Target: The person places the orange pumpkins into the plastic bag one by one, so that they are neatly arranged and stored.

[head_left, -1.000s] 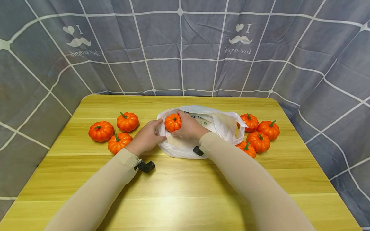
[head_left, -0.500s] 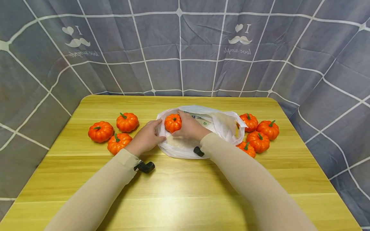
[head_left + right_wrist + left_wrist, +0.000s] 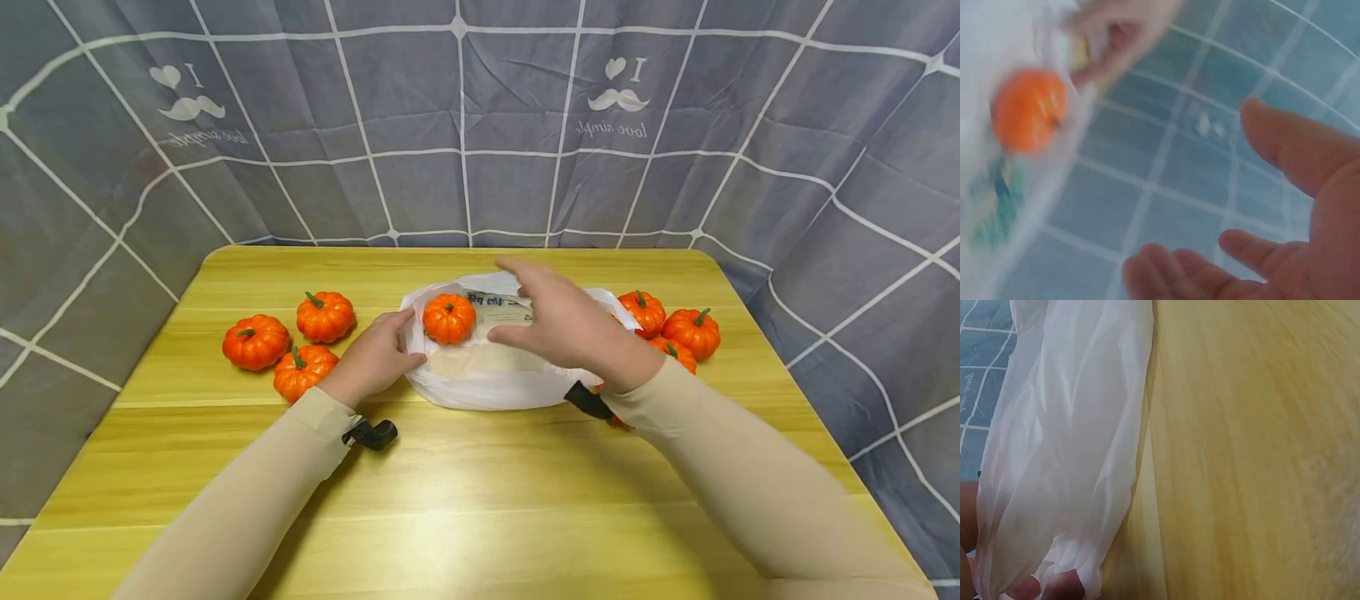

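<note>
A white plastic bag lies with its mouth spread wide in the middle of the table. My left hand holds its left rim, and in the left wrist view the thin plastic hangs by the fingertips. Inside the bag, near that rim, sits a small orange pumpkin with a short green stem. My right hand is raised over the bag's right half, fingers spread and holding nothing. The right wrist view shows the same pumpkin, blurred, apart from the right hand.
Three loose pumpkins stand left of the left hand. Several more pumpkins are grouped at the right, partly hidden behind the right hand and wrist. A grey checked curtain surrounds the wooden table at the back and sides.
My right hand has let go of the pumpkin, which stays in the bag, and has moved right with its fingers spread. The left hand has stayed at the bag's rim.
</note>
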Demonstrator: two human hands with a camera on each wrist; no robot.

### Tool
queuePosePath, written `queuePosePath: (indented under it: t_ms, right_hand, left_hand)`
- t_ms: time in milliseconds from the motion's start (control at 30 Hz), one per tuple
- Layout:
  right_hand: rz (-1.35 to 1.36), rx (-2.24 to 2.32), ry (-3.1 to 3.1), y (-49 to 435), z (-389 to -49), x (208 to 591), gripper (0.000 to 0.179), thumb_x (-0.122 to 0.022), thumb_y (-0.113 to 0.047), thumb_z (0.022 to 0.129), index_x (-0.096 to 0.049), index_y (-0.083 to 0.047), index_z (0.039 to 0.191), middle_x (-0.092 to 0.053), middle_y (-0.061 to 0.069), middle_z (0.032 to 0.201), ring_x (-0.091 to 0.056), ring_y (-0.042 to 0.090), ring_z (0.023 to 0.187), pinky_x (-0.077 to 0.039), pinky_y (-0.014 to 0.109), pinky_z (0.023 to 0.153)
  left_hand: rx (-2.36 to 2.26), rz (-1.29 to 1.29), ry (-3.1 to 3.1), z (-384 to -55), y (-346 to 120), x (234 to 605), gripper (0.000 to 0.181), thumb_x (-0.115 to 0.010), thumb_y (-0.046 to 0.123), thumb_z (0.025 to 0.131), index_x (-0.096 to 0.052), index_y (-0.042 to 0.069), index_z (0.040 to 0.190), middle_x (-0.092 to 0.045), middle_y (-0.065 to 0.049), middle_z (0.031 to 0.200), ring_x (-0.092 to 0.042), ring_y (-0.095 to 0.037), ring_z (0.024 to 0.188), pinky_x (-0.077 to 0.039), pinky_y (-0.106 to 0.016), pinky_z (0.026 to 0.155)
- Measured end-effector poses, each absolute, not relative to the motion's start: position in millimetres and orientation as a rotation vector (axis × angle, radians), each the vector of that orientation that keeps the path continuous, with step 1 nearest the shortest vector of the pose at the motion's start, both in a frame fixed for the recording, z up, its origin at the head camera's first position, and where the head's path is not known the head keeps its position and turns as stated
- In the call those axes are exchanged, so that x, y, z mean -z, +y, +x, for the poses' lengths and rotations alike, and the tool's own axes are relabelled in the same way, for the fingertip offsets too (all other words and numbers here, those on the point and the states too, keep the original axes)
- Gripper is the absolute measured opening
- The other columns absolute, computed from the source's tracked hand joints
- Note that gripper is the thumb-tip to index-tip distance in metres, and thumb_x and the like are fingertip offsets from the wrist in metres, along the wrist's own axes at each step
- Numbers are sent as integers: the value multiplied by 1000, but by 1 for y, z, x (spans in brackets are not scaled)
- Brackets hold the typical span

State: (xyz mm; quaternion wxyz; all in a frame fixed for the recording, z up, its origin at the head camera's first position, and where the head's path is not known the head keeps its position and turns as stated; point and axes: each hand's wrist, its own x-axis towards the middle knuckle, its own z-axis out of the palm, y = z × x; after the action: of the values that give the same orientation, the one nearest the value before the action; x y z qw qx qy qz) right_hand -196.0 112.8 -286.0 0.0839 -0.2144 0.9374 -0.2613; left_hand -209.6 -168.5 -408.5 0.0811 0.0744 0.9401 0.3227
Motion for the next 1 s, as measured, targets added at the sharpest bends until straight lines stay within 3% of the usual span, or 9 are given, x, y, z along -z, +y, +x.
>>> queuePosePath:
  t_ms: [100,233,533,733,1000]
  right_hand:
    - [-583,896,2865,151,-193,266,86,-79,-34,95,-33,-18,165,-40,11,165,-57,38,136,-52,56,108]
    - [-469,919,2956,211,-209,262,80,-75,-29,98,-34,-10,164,-36,21,165,-49,49,137,-44,64,113]
    - [-119,676,2872,334,-255,324,101,-67,-49,101,-9,-1,168,-14,35,170,-22,60,152,-25,76,119]
    - [-116,713,2752,367,-260,359,106,-69,-47,100,-4,1,168,-17,42,165,-23,63,148,-30,75,117]
    - [-163,797,2688,377,-256,381,102,-73,-39,97,-12,10,163,-25,43,161,-29,60,147,-26,72,121]
  left_hand:
    - [-969,224,2806,-210,-168,408,86,-76,24,95,-31,1,164,-39,-25,165,-42,-43,150,-35,-56,125]
    - [-982,231,2799,-211,-168,409,85,-76,24,95,-31,1,164,-40,-25,165,-43,-43,150,-36,-56,125]
    - [-987,263,2804,-210,-170,410,86,-76,25,95,-31,0,164,-41,-25,163,-44,-42,148,-39,-56,123]
    - [-991,251,2800,-210,-171,411,85,-76,24,96,-32,-1,164,-40,-26,164,-44,-43,148,-38,-56,123]
    - [-1002,238,2778,-211,-172,410,86,-76,24,95,-31,-1,164,-39,-26,164,-42,-43,149,-37,-56,124]
